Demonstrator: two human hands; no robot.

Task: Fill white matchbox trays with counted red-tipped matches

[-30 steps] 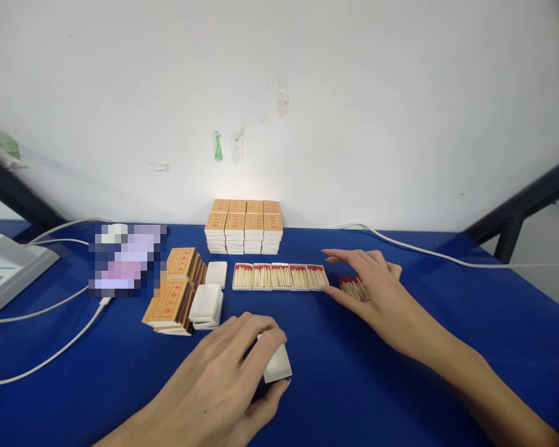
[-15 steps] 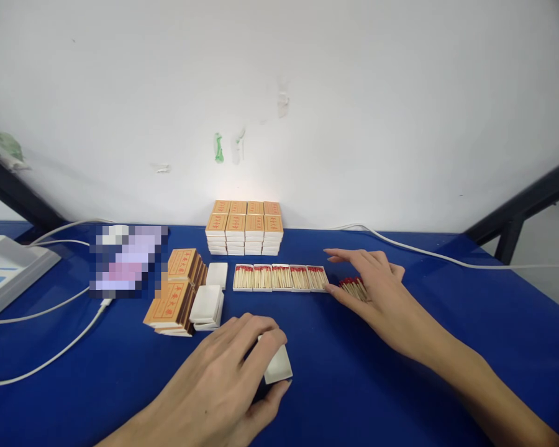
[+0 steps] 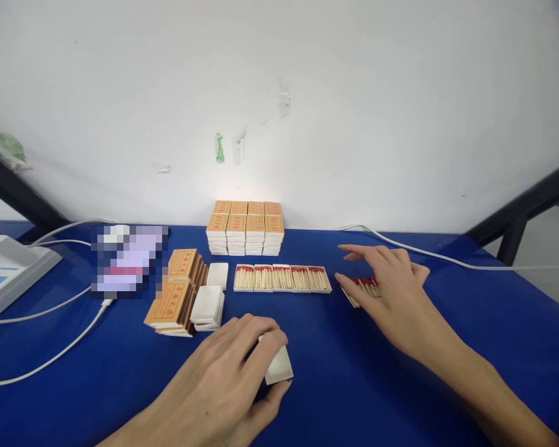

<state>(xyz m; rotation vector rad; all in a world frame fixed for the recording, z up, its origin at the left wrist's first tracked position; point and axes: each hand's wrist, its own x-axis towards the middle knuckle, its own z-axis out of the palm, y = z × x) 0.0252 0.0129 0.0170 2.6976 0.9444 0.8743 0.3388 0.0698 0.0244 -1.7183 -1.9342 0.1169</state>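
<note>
Near the front middle, my left hand (image 3: 242,366) grips a small white tray (image 3: 279,365) between thumb and fingers. My right hand (image 3: 386,285) is at the right with its fingers apart, over a pile of loose red-headed matches (image 3: 364,288) that it partly covers. Left of the pile, several white trays filled with matches (image 3: 282,278) lie side by side in a row. White trays (image 3: 207,305), stacked, sit left of the row, against orange matchbox sleeves (image 3: 170,303).
Stacked orange and white matchboxes (image 3: 245,228) stand by the wall. At the left are a pixelated phone (image 3: 133,257), white cables and a white device (image 3: 13,276). Another cable (image 3: 414,253) runs along the back right of the blue table (image 3: 307,403).
My right hand has shifted right, away from the end of the tray row, uncovering the row's right end. My left hand and its tray have hardly moved.
</note>
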